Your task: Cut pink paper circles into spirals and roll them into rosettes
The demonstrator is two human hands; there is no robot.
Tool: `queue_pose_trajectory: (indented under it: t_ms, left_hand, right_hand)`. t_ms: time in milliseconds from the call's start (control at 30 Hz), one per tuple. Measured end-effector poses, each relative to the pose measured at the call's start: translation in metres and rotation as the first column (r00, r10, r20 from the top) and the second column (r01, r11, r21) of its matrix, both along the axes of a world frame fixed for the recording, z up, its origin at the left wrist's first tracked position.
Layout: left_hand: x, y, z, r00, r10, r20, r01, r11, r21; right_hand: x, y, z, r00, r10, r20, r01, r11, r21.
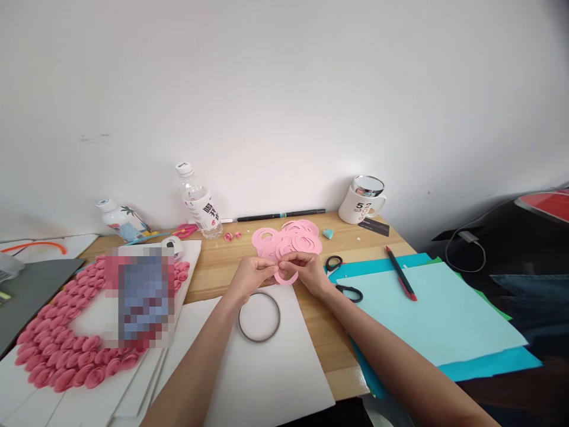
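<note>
A curled strip of pink paper [287,281] hangs in a loop between my two hands. My left hand [251,276] pinches one part of it with thumb and forefinger. Close beside it, my right hand [307,271] grips the strip in a pinch too. Right behind my fingers lies a heap of pink paper spirals [302,236]. Below my left hand, a thin grey-brown ring [280,318] rests on a white sheet [284,367]. Scissors [349,293] with black handles lie to the right of my right hand, their blades partly hidden.
Pink paper flowers [57,359] form a curved band on white board at left, partly behind a blurred patch. Bottles [201,204], a black pen [262,217] and a lidded mug [361,201] line the wall. Blue sheets [427,308] bearing a black-red pen [401,274] overhang the table's right edge.
</note>
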State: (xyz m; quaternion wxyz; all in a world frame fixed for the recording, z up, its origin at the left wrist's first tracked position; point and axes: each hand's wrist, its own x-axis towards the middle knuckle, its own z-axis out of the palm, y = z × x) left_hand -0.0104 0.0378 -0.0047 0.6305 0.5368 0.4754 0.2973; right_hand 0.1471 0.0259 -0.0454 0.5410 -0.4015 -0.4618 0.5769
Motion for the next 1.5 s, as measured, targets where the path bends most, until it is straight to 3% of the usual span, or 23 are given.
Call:
queue_pose_trajectory:
  t_ms: [167, 433, 700, 1033, 1200, 1500]
  left_hand:
    - [-0.001, 0.0, 0.004, 0.998, 0.051, -0.028, -0.05, 0.999, 0.016]
    - [0.0, 0.0, 0.002, 1.0, 0.02, -0.015, -0.021, 1.0, -0.023]
    - [0.002, -0.002, 0.0, 1.0, 0.024, 0.008, -0.024, 1.0, 0.013]
    - [0.005, 0.001, -0.003, 0.972, 0.212, 0.103, -0.214, 0.977, 0.006]
    - [0.005, 0.001, 0.003, 0.94, 0.322, 0.117, -0.328, 0.944, 0.04]
    - [0.006, 0.002, -0.003, 0.941, 0.33, 0.076, -0.337, 0.936, 0.105]
  right_hand:
    - [0.0, 0.001, -0.002, 0.999, 0.039, 0.037, -0.04, 0.999, 0.026]
    - [0.001, 0.003, -0.007, 0.999, 0.027, -0.038, -0.027, 1.0, -0.005]
    - [-0.001, 0.001, -0.003, 0.999, 0.039, 0.004, -0.039, 0.999, 0.004]
    - [0.001, 0.002, -0.005, 0.992, 0.126, -0.031, -0.127, 0.991, -0.044]
    - [0.005, 0.003, -0.009, 0.97, 0.223, -0.092, -0.222, 0.975, 0.026]
    - [0.006, 0.009, -0.016, 0.989, 0.044, -0.144, -0.05, 0.998, -0.036]
